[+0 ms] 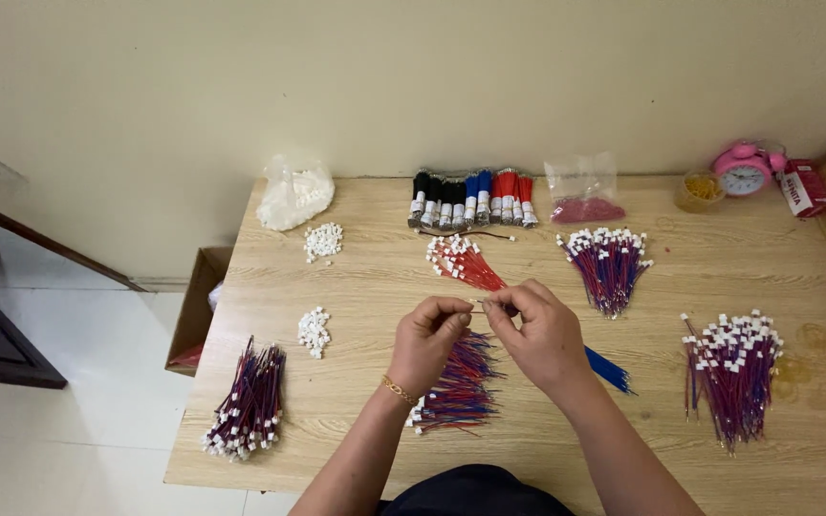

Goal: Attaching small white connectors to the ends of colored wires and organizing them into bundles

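Right now I see a wide wooden table [356, 277] set against a pale wall, with a cardboard box [195, 306] on the floor at its left edge. Largest of the things on it are the bundles of red and blue wires tipped with white connectors: one at the right front [733, 373], one at the left front [249, 401], one toward the right back [609, 263], and a loose fan of them [459, 382] lying under my wrists. A smaller red bundle [466, 263] lies just beyond my fingers. Along the back stands a row of black, blue and red wire packs [472, 198], flanked by a white plastic bag [293, 196] and a clear bag with pink contents [583, 196]; a pink alarm clock [744, 169] sits at the far right. Two small heaps of white connector housings [315, 330] lie left of centre. My left hand [426, 342] and right hand [539, 336] meet above the middle of the table, fingertips pinched together on a thin wire [480, 304] held between them. Whether a connector sits on it I cannot tell.
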